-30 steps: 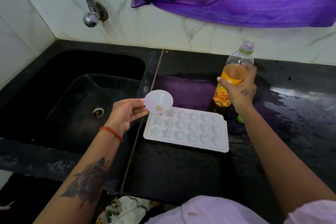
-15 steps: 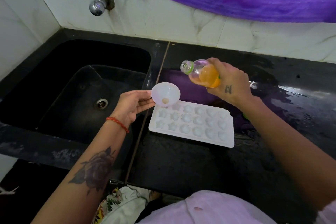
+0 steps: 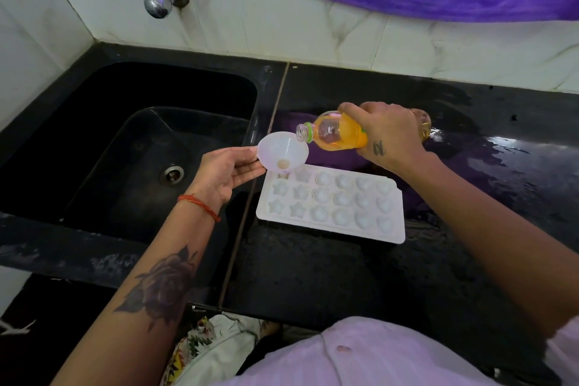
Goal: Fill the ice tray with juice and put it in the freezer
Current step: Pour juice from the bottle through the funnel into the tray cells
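On the black table (image 3: pixel 313 276) beside the sink (image 3: pixel 131 147), white tray (image 3: pixel 395 230) lying flat, every star and round cell looking empty, no juice in any yet. Above its far left corner cell, funnel (image 3: pixel 282 152) pinched at the rim by the left hand (image 3: pixel 225 174), fingers narrowed on it, spout aimed down just over that cell. Bottle (image 3: pixel 338 132) tipped nearly level in the right hand (image 3: pixel 387 135), grip wrapped full round the body, open mouth just at the funnel's rim, orange juice pooled along the lower side, partly full; no stream visible yet.

Probably light and thin, that tray, apt to flex and slop once filled; best lifted level by both short ends, slowly. Bottle likely soft-walled, so a squeeze could send a gush; gentle tilt wiser. Funnel light and easily knocked off line, worth steadying low over each cell. Table wet and shiny to the right, so possibly slippery under the tray.
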